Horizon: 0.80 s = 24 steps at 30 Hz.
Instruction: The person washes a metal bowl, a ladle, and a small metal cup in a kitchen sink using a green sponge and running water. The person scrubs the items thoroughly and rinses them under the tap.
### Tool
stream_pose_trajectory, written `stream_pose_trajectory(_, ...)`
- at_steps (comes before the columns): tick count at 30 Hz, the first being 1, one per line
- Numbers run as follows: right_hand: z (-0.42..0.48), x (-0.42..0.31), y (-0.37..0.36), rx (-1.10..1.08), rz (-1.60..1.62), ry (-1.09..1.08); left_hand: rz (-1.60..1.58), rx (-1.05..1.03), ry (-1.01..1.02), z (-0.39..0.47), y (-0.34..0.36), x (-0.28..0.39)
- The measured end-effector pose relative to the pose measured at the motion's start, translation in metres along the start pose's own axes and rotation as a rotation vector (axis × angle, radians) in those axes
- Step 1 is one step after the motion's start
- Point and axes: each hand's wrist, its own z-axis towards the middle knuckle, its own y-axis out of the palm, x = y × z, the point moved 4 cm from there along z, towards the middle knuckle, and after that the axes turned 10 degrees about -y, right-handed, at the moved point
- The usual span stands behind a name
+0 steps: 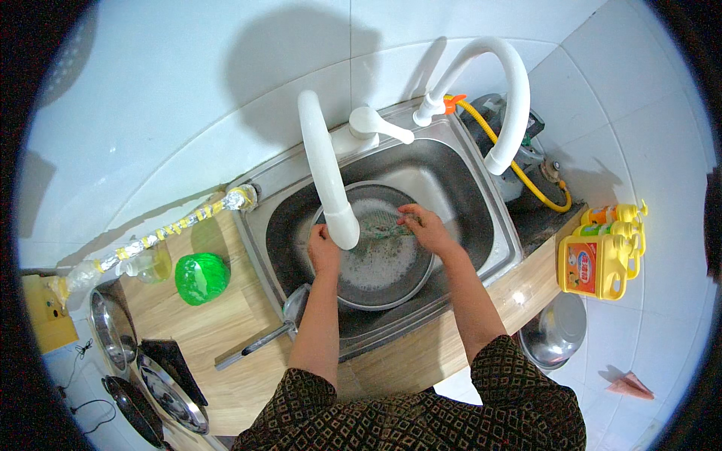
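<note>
A round dark metal pan (389, 287) with foamy water in it sits in the stainless steel sink (468, 169). My left hand (324, 251) is closed at the pan's left rim, partly behind the white faucet spout (324, 163); its fingertips are hidden, and what it grips cannot be told. Over the pan's right side, my right hand (426, 225) pinches the edge of a greenish mesh scrubbing cloth (383, 224), which lies against the suds. A ladle (296, 304) or similar long-handled utensil leans on the sink's lower left edge, beside my left forearm.
A green bowl-shaped thing (203, 278) stands on the wooden counter (225, 338) at left. Pans and a steel lid (172, 393) stand at the lower left. A second white curved spout (519, 101) and a yellow hose (530, 183) are at right, with yellow detergent jugs (592, 270) beyond.
</note>
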Motion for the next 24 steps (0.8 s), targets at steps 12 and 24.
stream_pose_trajectory(12,0.011,0.144,0.120,0.006,-0.426,0.006,-0.258,-0.371,-0.675,-0.043,0.040,-0.007)
stream_pose_trajectory(24,0.012,0.026,0.090,0.047,-0.849,-0.140,-0.531,-0.449,-0.536,-0.035,0.083,-0.042)
